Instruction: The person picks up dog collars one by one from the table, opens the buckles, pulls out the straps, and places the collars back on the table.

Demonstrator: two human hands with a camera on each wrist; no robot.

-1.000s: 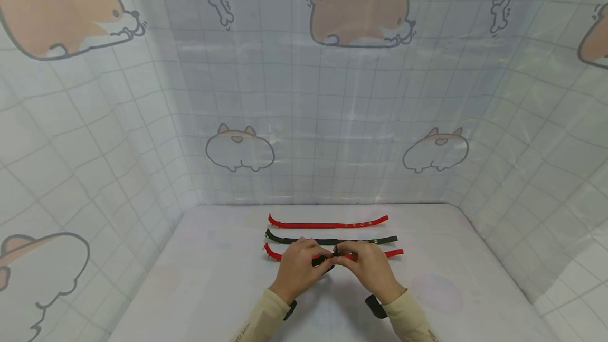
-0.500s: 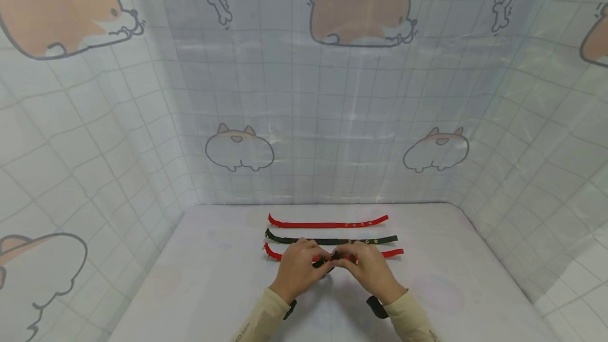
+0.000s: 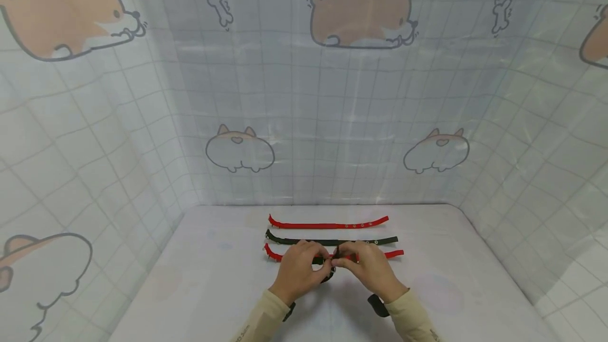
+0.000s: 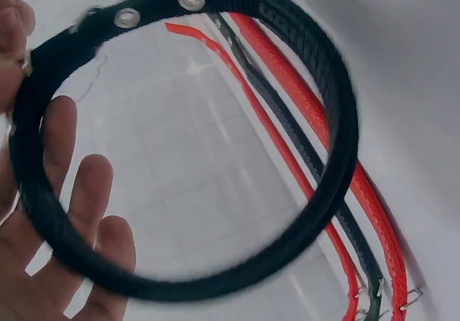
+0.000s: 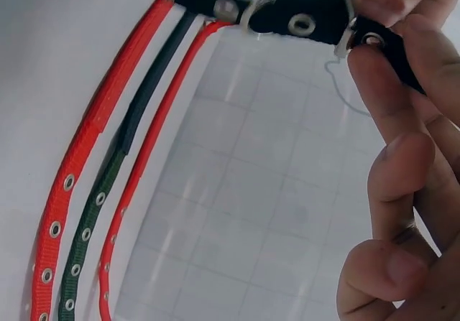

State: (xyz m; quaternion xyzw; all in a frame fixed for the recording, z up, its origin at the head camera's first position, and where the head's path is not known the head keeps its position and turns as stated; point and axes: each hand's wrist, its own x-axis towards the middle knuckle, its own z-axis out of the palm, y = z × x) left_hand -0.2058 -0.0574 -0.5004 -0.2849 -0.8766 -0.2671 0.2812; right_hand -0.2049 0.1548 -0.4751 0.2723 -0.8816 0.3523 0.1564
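Note:
Both hands meet over the table at a dark collar with metal-ringed holes. In the left wrist view the collar (image 4: pixel 180 289) forms a round loop. My left hand (image 3: pixel 299 268) pinches it near the buckle, the other fingers loosely spread beside the band. My right hand (image 3: pixel 372 268) pinches the strap at the buckle (image 5: pixel 346 37); in the right wrist view a ringed hole shows between thumb and fingertip. Whether the buckle's prong sits in a hole cannot be seen. In the head view the hands hide most of the collar.
Beyond the hands, three collars lie stretched out side by side: a red one (image 3: pixel 309 226) farthest, a dark green one (image 3: pixel 296 240) in the middle, and another red one (image 3: pixel 272 254) nearest, partly behind the hands. Patterned curtain walls (image 3: pixel 304 94) enclose the white table (image 3: pixel 204 278).
Both hands stay nearly in place with small finger movements. The dark strap end at the right fingers dips, then stands up again, and more of the loop shows below the hands.

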